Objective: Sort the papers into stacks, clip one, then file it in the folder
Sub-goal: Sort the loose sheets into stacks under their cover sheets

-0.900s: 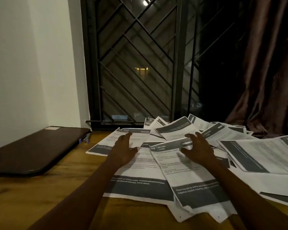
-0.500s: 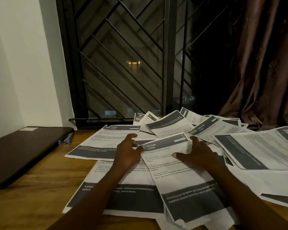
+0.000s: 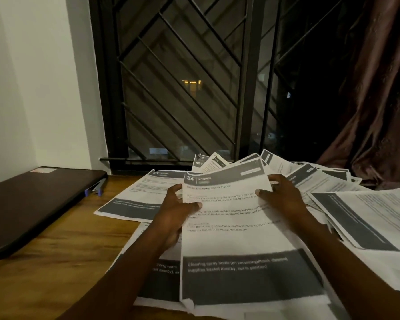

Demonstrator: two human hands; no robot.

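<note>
A printed sheet headed "34 KITCHEN" point(image 3: 236, 227) is raised off the paper pile, its top edge lifted toward me. My left hand point(image 3: 176, 209) pinches its left edge with the thumb on top. My right hand point(image 3: 280, 199) grips its right edge near the top. Many more printed sheets point(image 3: 367, 218) with dark bands lie spread across the wooden table point(image 3: 62, 257), to the right and behind. One sheet point(image 3: 139, 197) lies flat to the left of my hands. A dark closed folder point(image 3: 32, 204) rests at the table's left side.
A blue-tipped clip or pen point(image 3: 95, 188) lies at the folder's far right corner. A barred window point(image 3: 183, 88) rises behind the table, a white wall point(image 3: 32, 88) on the left, a brown curtain point(image 3: 374, 100) on the right.
Both hands went from resting flat on the pile to holding the "34 KITCHEN" sheet by its sides, and have lifted it off the other papers.
</note>
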